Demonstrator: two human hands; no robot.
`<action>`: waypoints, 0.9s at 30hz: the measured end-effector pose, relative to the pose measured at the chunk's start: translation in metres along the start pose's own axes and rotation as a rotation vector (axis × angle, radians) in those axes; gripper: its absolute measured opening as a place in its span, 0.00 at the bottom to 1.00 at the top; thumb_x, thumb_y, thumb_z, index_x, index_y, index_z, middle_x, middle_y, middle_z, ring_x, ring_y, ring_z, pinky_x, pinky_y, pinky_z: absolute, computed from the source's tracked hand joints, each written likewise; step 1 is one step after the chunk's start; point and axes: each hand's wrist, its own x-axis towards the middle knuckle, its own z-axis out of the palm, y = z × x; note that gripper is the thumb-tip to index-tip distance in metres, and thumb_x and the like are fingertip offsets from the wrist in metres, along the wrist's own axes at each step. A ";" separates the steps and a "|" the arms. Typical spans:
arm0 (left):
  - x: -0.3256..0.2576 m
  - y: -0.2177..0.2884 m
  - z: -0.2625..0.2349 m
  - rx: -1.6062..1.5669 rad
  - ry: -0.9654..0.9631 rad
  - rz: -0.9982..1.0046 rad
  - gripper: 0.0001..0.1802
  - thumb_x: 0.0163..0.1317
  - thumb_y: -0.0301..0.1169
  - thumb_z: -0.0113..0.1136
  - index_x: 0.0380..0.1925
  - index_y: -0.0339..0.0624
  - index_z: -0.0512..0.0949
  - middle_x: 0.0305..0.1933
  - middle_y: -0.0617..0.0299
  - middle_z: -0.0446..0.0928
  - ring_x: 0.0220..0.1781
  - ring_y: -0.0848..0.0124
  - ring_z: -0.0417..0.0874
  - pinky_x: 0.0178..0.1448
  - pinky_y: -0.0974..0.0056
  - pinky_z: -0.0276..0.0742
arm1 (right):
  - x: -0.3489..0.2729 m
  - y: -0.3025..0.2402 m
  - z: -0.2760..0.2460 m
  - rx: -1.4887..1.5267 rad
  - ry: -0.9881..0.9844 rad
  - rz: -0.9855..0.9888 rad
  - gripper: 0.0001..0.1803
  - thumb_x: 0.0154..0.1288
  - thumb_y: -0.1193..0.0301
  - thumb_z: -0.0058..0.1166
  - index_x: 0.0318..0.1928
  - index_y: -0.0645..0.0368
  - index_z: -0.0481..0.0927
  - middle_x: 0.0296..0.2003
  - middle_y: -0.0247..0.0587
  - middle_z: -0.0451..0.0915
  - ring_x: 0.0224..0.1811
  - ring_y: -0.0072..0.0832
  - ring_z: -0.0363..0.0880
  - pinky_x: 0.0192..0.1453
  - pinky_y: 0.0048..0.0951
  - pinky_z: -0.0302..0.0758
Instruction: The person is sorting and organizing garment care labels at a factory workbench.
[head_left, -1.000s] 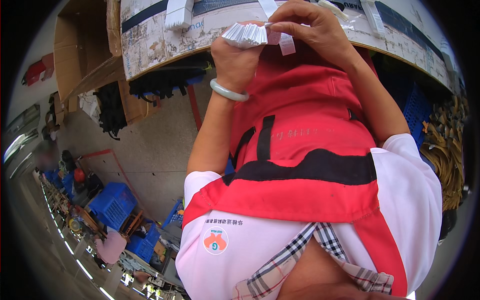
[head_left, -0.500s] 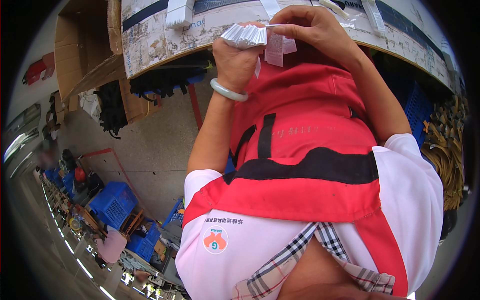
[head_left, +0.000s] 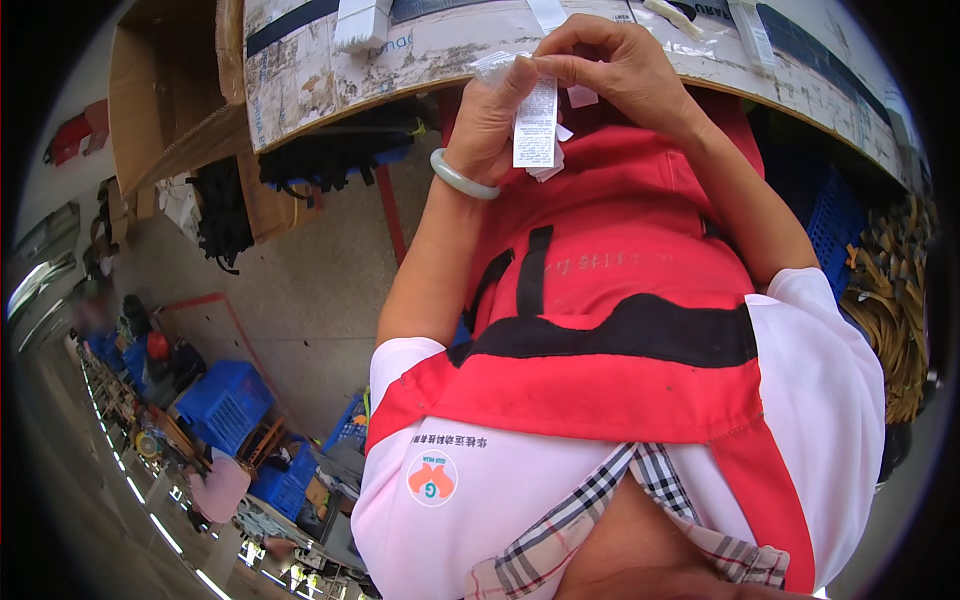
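Note:
A bunch of white printed labels (head_left: 536,125) hangs in front of my red apron, near the table's edge. My left hand (head_left: 487,125) is closed round the bunch, its thumb pressed near the labels' upper end. Folded label ends show pale and shiny above that thumb. Fingertips of my right hand (head_left: 635,72) are pinched together at the top of the front label, right beside the left thumb. Small print covers the front label's face. More label ends poke out below and behind it.
On the worn table (head_left: 310,95) lie a white stack of strips (head_left: 362,25) and another white strip (head_left: 750,35). An open cardboard box (head_left: 165,110) stands to the left. Blue crates (head_left: 228,405) and a person (head_left: 220,490) are at lower left. Brown strips (head_left: 893,300) hang at right.
The label bunch has turned in my left hand, from folded ends fanned upward to a printed face hanging down. My left thumb has come up beside my right fingertips.

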 end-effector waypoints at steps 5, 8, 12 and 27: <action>-0.001 0.002 0.003 0.154 0.179 -0.020 0.13 0.62 0.26 0.63 0.45 0.33 0.77 0.36 0.58 0.81 0.33 0.70 0.84 0.37 0.67 0.83 | 0.006 0.021 -0.006 -0.010 0.045 -0.014 0.09 0.68 0.69 0.58 0.43 0.62 0.83 0.36 0.30 0.81 0.38 0.16 0.78 0.44 0.19 0.76; -0.001 0.004 0.008 0.152 0.238 -0.012 0.14 0.62 0.25 0.64 0.46 0.33 0.77 0.37 0.57 0.82 0.36 0.69 0.85 0.40 0.66 0.85 | 0.022 0.032 -0.021 -0.339 0.133 -0.158 0.11 0.68 0.68 0.58 0.44 0.62 0.82 0.37 0.31 0.82 0.38 0.16 0.78 0.43 0.18 0.77; 0.000 0.003 0.004 0.230 0.238 -0.009 0.15 0.60 0.23 0.64 0.47 0.32 0.78 0.36 0.56 0.83 0.35 0.68 0.86 0.40 0.64 0.85 | 0.031 0.046 -0.021 -0.633 0.322 -0.259 0.07 0.55 0.68 0.68 0.33 0.56 0.86 0.30 0.43 0.77 0.34 0.39 0.78 0.38 0.35 0.75; 0.010 0.005 0.007 0.749 0.349 0.627 0.15 0.56 0.17 0.64 0.45 0.31 0.81 0.33 0.57 0.83 0.35 0.70 0.86 0.40 0.68 0.83 | 0.015 0.004 -0.017 -0.308 0.288 -0.002 0.06 0.62 0.70 0.64 0.36 0.60 0.85 0.35 0.39 0.79 0.34 0.26 0.78 0.38 0.26 0.74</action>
